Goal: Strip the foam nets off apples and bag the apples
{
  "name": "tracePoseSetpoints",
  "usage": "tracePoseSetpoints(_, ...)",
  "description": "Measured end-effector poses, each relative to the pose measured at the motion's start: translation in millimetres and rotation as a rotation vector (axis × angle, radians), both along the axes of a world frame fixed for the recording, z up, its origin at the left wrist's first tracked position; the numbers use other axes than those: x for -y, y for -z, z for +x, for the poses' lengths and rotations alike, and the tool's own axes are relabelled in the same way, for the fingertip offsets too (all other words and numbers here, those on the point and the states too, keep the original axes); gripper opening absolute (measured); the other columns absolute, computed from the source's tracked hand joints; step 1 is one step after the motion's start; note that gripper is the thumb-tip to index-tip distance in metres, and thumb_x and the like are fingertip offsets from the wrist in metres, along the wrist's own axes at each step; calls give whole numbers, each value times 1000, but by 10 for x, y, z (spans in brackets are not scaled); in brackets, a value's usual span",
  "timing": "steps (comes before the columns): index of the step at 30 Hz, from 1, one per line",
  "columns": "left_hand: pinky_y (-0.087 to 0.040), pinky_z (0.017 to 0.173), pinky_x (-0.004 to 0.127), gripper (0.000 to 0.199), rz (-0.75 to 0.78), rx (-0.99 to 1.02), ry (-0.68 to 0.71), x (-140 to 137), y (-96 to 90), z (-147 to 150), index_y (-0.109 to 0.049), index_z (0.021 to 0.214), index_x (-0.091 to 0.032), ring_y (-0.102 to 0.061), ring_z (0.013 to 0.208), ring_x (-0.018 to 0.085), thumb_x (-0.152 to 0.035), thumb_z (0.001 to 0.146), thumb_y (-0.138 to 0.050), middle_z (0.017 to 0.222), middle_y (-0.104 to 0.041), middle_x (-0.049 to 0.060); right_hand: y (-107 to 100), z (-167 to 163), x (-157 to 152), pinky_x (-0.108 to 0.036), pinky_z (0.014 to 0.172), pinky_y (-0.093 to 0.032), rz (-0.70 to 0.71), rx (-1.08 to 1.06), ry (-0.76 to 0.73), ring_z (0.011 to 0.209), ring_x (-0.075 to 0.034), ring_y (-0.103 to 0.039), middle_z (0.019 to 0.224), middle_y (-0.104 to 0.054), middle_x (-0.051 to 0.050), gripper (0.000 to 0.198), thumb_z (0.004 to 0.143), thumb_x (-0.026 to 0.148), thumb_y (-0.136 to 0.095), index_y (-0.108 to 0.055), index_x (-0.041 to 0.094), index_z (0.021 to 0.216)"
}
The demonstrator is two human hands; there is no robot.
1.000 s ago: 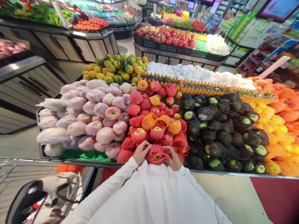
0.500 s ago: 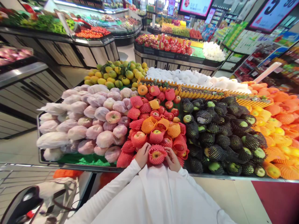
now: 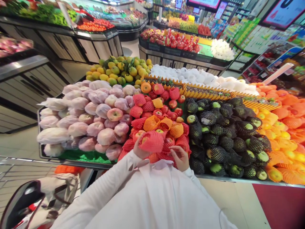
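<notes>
An apple in a red foam net (image 3: 152, 142) is in my left hand (image 3: 140, 150), raised just over the front of the apple pile. My left fingers are partly hidden behind the net. My right hand (image 3: 180, 157) is apart from that apple, to its right, with thumb and forefinger loosely apart and nothing between them. It hovers low over the red-netted apples near the front edge. Around both hands lie more apples in red nets (image 3: 182, 144), some in orange nets (image 3: 176, 131), and several bare red ones (image 3: 172, 104).
Pale wrapped apples (image 3: 78, 128) fill the bin's left part. Dark-netted green fruit (image 3: 227, 144) is heaped at right, with orange-netted fruit (image 3: 283, 157) beyond. Yellow-green citrus (image 3: 114, 70) and white-wrapped fruit (image 3: 186, 75) lie behind. A shopping cart with a bag (image 3: 47, 197) stands at lower left.
My left hand has lifted and turned the red-netted apple up and to the left. My right hand has let go of its side and sits slightly to the right.
</notes>
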State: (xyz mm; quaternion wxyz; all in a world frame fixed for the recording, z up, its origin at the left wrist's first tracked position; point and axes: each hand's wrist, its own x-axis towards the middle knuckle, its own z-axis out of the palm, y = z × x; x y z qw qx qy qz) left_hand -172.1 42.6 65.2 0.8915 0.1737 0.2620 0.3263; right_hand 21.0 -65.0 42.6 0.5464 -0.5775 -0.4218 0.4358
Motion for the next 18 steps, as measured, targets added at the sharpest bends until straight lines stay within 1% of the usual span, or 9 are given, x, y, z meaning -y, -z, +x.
tracePoseSetpoints(3,-51,89,46,61,189,-140,-144,-472,-132,123,-59,114,-19,-56,119,30,-68,78,-52,125,-62,11,98,125,49,-31,63,-57,37,208,67,67,-18,-69,85,-71,-5,17,88,36,-60,-66,22,95)
tracePoseSetpoints(5,-51,89,46,63,394,-329,-260,-803,-172,263,-57,112,-17,-59,113,29,-68,74,-59,122,-61,14,185,178,92,-33,69,-57,57,428,-27,76,-20,-69,89,-72,-6,15,87,32,-58,-68,23,94)
tracePoseSetpoints(7,-48,95,45,70,527,-488,-406,-1079,-167,404,-54,112,-16,-59,109,27,-60,62,-74,119,-59,14,272,201,130,-34,75,-57,71,596,-163,86,-21,-69,95,-72,-7,16,84,29,-59,-71,25,94)
tracePoseSetpoints(9,-41,104,43,77,686,-660,-527,-1265,-123,509,-52,113,-15,-55,111,25,-46,51,-86,120,-55,13,346,209,155,-34,78,-57,74,658,-253,91,-22,-68,100,-72,-6,18,80,30,-62,-73,27,94)
tracePoseSetpoints(11,-36,108,41,78,938,-892,-573,-1359,-49,565,-52,114,-15,-50,115,26,-36,49,-88,122,-51,12,395,218,163,-33,77,-57,62,681,-273,92,-21,-68,103,-72,-6,19,80,32,-63,-74,29,95)
tracePoseSetpoints(12,-35,108,42,76,1073,-1026,-551,-1379,-4,577,-53,116,-15,-49,116,27,-35,51,-88,123,-50,13,411,224,163,-33,78,-56,51,698,-286,93,-21,-68,105,-71,-6,19,82,32,-62,-74,29,95)
tracePoseSetpoints(14,-36,106,45,75,1263,-1239,-399,-1385,88,583,-53,121,-15,-48,116,30,-34,57,-86,124,-48,14,430,237,157,-32,77,-56,30,724,-334,92,-21,-68,104,-72,-6,19,83,30,-61,-74,29,96)
tracePoseSetpoints(16,-37,102,48,78,1386,-1360,-205,-1366,164,575,-50,129,-16,-49,114,33,-37,61,-83,126,-48,15,442,245,146,-32,75,-56,16,726,-388,88,-21,-69,101,-73,-5,23,80,25,-61,-73,29,100)
tracePoseSetpoints(18,-35,103,49,84,1517,-1392,-83,-1338,203,559,-45,138,-17,-47,116,35,-42,65,-79,129,-47,17,450,241,130,-32,75,-55,5,726,-397,88,-22,-68,101,-72,-5,32,76,22,-64,-71,28,106)
